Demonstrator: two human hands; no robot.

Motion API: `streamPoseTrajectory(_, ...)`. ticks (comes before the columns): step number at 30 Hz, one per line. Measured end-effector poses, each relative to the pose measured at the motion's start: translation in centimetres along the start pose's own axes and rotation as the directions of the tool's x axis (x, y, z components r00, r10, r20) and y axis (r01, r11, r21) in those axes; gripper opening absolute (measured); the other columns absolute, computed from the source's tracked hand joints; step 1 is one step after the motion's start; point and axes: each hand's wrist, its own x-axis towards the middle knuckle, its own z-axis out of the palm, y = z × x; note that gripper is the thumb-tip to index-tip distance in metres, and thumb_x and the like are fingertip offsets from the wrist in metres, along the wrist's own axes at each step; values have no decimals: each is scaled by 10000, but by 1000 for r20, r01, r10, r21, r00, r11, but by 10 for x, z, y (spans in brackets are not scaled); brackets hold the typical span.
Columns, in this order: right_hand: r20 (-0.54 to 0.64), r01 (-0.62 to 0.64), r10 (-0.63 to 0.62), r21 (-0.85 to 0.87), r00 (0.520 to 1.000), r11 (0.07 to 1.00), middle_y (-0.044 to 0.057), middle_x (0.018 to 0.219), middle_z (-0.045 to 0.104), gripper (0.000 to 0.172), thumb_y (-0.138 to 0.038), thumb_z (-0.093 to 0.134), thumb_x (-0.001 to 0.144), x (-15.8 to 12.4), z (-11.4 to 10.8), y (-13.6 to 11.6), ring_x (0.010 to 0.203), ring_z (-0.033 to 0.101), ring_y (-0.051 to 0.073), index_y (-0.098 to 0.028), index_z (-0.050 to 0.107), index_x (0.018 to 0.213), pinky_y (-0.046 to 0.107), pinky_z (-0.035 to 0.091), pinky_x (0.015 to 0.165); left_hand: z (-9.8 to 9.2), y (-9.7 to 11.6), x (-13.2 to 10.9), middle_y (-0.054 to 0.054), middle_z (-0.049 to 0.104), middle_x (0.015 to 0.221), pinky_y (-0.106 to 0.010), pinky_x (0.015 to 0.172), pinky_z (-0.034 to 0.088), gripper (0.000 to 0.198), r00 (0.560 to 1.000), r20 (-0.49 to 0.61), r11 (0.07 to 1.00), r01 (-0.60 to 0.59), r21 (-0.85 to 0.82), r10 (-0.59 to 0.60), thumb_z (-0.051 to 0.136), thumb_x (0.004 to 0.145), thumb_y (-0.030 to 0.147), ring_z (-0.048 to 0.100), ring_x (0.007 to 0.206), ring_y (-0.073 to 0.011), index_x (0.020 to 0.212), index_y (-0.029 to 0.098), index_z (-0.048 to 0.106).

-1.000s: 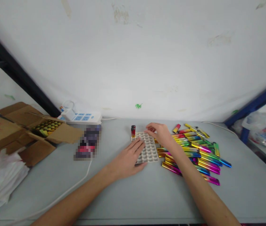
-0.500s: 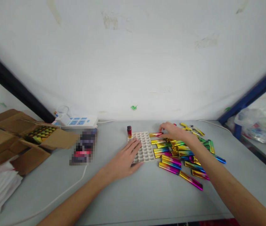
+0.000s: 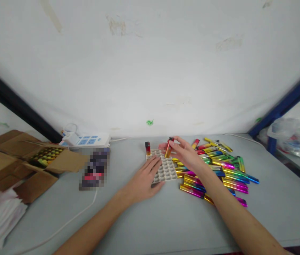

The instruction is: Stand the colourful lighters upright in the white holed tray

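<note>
Holding lighter (image 3: 168, 150) (tilted) — right hand (image 3: 185, 153), at tray (image 3: 167, 170).

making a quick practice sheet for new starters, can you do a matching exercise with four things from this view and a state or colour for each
Column one:
1. left hand
2. right hand
3. power strip
4. cardboard box

Column two:
A. white, with blue sockets
B. holds a red-and-gold lighter
C. brown, with its flaps spread open
D. rests on a pale tray of rounded compartments

Right pairs: 1-D, 2-B, 3-A, 4-C
</note>
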Motion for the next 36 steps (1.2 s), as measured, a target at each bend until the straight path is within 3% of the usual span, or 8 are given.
streamPoseTrajectory(4, 34, 34, -34, -4, 999, 999, -48, 753, 649, 499, -681, 774, 867, -1, 25, 4, 642, 618, 154, -286, 557, 1084, 304, 551, 665, 0, 3, 4, -235, 414, 1708, -579, 1305, 394, 750, 1000, -8, 1000, 0, -13, 0, 669, 1008, 377, 359, 1627, -351, 1656, 140, 375)
streamPoseTrajectory(7, 48, 34, -32, -42, 998, 999, -108, 651, 506, 498, -715, 708, 898, 0, 37, 13, 484, 371, 105, -295, 520, 1086, 234, 348, 474, 0, 5, 3, -230, 388, 1718, -576, 1299, 403, 722, 1000, -16, 1000, 25, -8, -25, 667, 1012, 394, 359, 1625, -359, 1643, 163, 403)
streamPoseTrajectory(9, -5, 47, -48, -126, 999, 991, -109, 632, 461, 478, -725, 654, 925, -2, 43, 19, 489, 320, 107, -284, 518, 1049, 237, 269, 462, -1, 7, 3, -234, 383, 1718, -584, 1293, 407, 709, 999, -23, 999, 37, 6, -37, 657, 1019, 403, 351, 1628, -368, 1638, 165, 407)
streamPoseTrajectory(15, -210, 126, -288, -561, 934, 818, -55, 590, 395, 559, -665, 551, 976, -6, 53, 27, 616, 385, 133, -242, 414, 636, 286, 311, 590, 0, 9, -2, -263, 401, 1699, -605, 1299, 386, 712, 999, -52, 998, 11, 68, -8, 642, 1026, 396, 299, 1645, -397, 1631, 116, 391)
streamPoseTrajectory(24, -278, 43, -293, -654, 915, 755, -45, 545, 416, 423, -521, 502, 919, -3, 45, 32, 575, 378, 146, -257, 421, 599, 300, 263, 568, 8, 20, -15, -274, 454, 1668, -583, 1271, 433, 639, 998, -62, 992, 31, 126, -23, 580, 1058, 400, 386, 1605, -404, 1606, 101, 445)
streamPoseTrajectory(28, -263, 47, -291, -663, 920, 747, -48, 542, 412, 459, -540, 506, 949, -5, 44, 32, 571, 379, 147, -261, 397, 601, 299, 263, 560, 7, 23, -16, -258, 470, 1664, -581, 1260, 448, 627, 997, -65, 991, 36, 131, -27, 557, 1065, 374, 413, 1592, -395, 1626, 122, 434)
streamPoseTrajectory(31, -239, 60, -284, -659, 929, 750, -57, 576, 446, 476, -602, 552, 988, -7, 44, 32, 581, 413, 145, -251, 464, 679, 293, 303, 573, 7, 24, -15, -263, 463, 1671, -574, 1259, 449, 594, 998, -60, 989, 41, 144, -33, 538, 1072, 364, 417, 1589, -399, 1600, 102, 470)
streamPoseTrajectory(36, -91, 133, -222, -567, 971, 813, 0, 839, 662, 321, -559, 532, 1063, -5, 34, 35, 733, 623, 186, -247, 601, 1095, 300, 491, 651, 9, 26, -15, -305, 445, 1668, -578, 1257, 441, 590, 998, -41, 981, 47, 190, -39, 543, 1069, 373, 403, 1590, -433, 1559, 47, 515)
